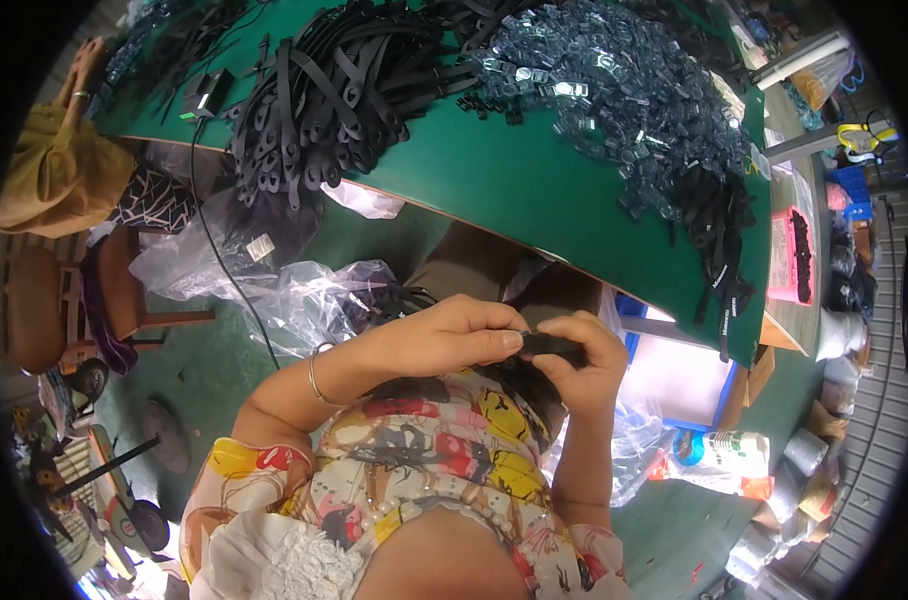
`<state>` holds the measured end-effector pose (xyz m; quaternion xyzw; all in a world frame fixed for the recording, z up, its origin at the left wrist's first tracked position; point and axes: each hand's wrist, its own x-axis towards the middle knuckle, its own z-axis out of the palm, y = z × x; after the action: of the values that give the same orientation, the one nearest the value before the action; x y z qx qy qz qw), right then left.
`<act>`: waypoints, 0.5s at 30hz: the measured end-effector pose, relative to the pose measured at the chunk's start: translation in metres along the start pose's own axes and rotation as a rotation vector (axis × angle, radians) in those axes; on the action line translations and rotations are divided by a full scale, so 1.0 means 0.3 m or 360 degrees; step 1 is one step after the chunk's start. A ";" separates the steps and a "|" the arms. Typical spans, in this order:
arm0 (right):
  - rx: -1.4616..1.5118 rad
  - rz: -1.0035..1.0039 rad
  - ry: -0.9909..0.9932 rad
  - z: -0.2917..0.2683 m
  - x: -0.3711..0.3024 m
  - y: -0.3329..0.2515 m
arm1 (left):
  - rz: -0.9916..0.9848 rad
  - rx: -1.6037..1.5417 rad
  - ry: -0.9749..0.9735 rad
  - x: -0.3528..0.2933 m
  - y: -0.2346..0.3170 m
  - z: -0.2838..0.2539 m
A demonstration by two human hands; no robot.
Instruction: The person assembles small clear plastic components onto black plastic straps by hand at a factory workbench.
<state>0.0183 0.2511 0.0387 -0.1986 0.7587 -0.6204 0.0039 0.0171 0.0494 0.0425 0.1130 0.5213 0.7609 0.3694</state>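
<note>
In front of my belly, below the table's near edge, my left hand (464, 335) and my right hand (589, 355) meet. Between them is a small black piece (554, 343), mostly covered by the fingers; its exact kind cannot be made out. My left thumb and forefinger pinch its left end. The right fingers and thumb close round the other end. Dark material hangs just under the hands, against my lap. On the green table (514, 180) ahead lies a heap of black straps (324, 95) with holed ends. To its right spreads a large pile of clear bluish plastic pieces (614, 90).
Black straps with pale lettering (719, 270) hang near the table's right corner. A pink tray (792, 255) stands beyond. Clear plastic bags (314, 290) and a black cable (219, 240) are at left. Another person's arm (74, 95) rests by the far left edge, near wooden chairs (124, 280).
</note>
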 end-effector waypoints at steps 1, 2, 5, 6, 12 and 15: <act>0.0032 -0.0022 0.0015 0.001 -0.002 0.004 | -0.0008 -0.0008 -0.0017 0.000 -0.001 -0.003; 0.0063 -0.0045 0.0029 0.001 -0.003 0.005 | -0.0016 -0.0016 -0.0034 0.000 -0.002 -0.005; -0.0090 -0.0090 0.0015 -0.008 0.009 -0.012 | -0.0002 -0.0062 -0.0054 -0.002 0.008 -0.011; -0.0114 -0.0097 0.0034 -0.025 0.007 -0.021 | 0.0007 -0.0056 -0.0083 0.001 0.030 -0.013; -0.0538 0.0230 -0.0114 -0.155 -0.086 -0.016 | 0.0419 0.0962 -0.0052 -0.031 0.048 -0.091; -0.0494 0.0451 -0.0208 -0.180 -0.174 0.081 | -0.0035 0.1585 0.0092 -0.059 -0.059 -0.137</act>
<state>0.0455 0.3215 0.0156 -0.1279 0.8636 -0.4752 0.1095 0.0145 0.0116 0.0130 0.2490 0.8325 0.4185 0.2641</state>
